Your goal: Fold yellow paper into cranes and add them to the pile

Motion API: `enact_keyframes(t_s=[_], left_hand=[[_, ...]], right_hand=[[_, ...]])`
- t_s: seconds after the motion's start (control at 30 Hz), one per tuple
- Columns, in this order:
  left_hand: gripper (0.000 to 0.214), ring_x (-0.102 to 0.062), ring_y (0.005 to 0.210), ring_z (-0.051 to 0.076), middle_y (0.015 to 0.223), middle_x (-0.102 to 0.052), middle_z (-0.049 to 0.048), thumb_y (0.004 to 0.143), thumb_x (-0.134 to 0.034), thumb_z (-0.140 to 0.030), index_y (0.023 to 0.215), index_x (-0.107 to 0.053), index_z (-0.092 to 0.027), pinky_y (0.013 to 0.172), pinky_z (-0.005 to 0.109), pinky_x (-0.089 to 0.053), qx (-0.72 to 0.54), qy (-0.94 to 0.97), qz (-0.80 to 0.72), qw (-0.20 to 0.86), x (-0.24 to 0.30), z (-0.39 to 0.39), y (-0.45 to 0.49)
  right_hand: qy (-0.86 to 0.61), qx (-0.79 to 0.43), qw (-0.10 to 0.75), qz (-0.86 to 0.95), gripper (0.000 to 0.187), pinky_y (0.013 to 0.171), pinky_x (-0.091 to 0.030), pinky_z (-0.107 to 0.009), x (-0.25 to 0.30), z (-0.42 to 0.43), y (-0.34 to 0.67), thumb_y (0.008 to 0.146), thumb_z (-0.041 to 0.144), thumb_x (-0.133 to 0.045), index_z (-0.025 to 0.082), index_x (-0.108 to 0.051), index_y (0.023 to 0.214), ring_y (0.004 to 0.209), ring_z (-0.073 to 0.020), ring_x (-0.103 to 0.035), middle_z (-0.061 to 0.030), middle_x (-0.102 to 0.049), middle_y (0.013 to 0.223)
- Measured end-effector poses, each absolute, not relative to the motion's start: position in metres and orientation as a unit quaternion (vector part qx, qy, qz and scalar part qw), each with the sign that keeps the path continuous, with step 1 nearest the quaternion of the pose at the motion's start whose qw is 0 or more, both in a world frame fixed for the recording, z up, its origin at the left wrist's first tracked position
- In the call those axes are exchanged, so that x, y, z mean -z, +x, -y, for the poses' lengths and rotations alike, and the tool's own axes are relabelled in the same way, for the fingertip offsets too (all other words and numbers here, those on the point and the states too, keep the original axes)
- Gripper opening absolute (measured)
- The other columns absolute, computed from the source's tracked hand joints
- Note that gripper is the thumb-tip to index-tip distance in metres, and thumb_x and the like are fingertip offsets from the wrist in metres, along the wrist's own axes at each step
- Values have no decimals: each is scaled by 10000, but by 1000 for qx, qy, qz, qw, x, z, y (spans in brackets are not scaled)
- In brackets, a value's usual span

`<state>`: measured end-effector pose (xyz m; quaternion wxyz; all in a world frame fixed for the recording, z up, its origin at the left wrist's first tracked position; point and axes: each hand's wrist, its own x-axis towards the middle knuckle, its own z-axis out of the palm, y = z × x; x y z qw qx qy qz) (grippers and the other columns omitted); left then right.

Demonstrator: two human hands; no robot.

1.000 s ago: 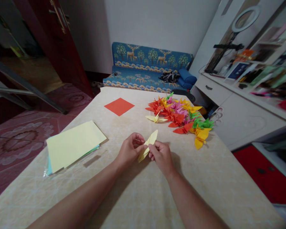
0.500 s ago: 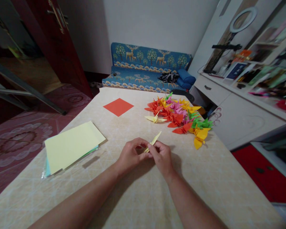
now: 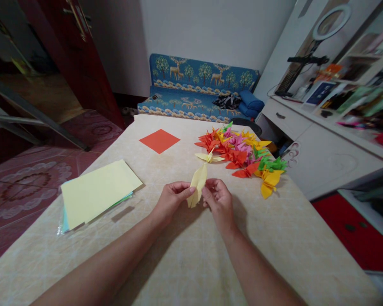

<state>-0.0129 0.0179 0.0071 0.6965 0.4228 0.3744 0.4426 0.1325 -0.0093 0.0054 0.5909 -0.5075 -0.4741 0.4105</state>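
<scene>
Near edge of the table (image 3: 185, 272), both hands up front. I have the folded pale-yellow paper (image 3: 198, 182) between them, held at mid-table, long and narrow, its upper tip pointing away from me. Left hand (image 3: 172, 197): fingers pinching the paper's left edge, thumb on top. Right hand (image 3: 220, 199): thumb and forefinger pinching the right edge, the other fingers curled under.

Straight beyond the tip stands a small yellow crane (image 3: 208, 157), the closest obstacle; tip and crane overlap from my viewpoint, and I cannot tell whether they touch. Right of that, the heap of paper cranes (image 3: 236, 151) in red, orange, pink and green crowds the far right side, one orange bird at its near end.

Far left of the hands, a red square sheet (image 3: 160, 141) lies flat. Nearer, by the left edge, a paper stack (image 3: 98, 193), yellow on top, blue and green showing below, with clear wrapping at its corner. Past the table, a blue patterned sofa (image 3: 191, 102); to the right, a white cabinet (image 3: 306, 140).
</scene>
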Motion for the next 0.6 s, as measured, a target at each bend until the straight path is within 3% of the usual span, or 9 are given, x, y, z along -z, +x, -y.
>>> enact_keyframes(t_s=[0.2, 0.3, 0.43, 0.6], left_hand=[[365, -649, 627, 145, 745, -726, 61, 653, -795, -317, 934, -682, -112, 620, 235, -488, -438, 431, -370, 697, -4, -20, -12], [433, -662, 623, 164, 733, -725, 61, 636, -806, -324, 984, -654, -117, 631, 268, -510, -433, 420, -380, 701, -4, -20, -11], [424, -670, 623, 176, 742, -722, 66, 675, -777, -353, 1007, -637, -130, 608, 278, -514, -419, 426, -374, 709, -4, -18, -11], [410, -668, 602, 182, 726, -713, 55, 678, -769, -387, 981, -635, -145, 545, 264, -504, -411, 429, -377, 710, -3, -19, -12]], right_hand=[[-509, -438, 577, 465, 225, 408, -401, -189, -7, 9, 130, 752, 351, -669, 177, -562, 847, 427, -76, -481, 35, -575, 626], [-520, -447, 561, 463, 234, 409, -400, -183, -5, 8, 133, 737, 369, -679, 175, -587, 829, 466, -84, -498, 19, -599, 655], [-503, -494, 547, 451, 266, 500, -485, -210, 1, 5, 136, 733, 398, -680, 184, -603, 869, 577, -124, -582, -2, -630, 724], [-482, -545, 534, 431, 297, 523, -516, -232, 4, 5, 136, 720, 432, -682, 182, -609, 865, 551, -122, -590, 6, -635, 696]])
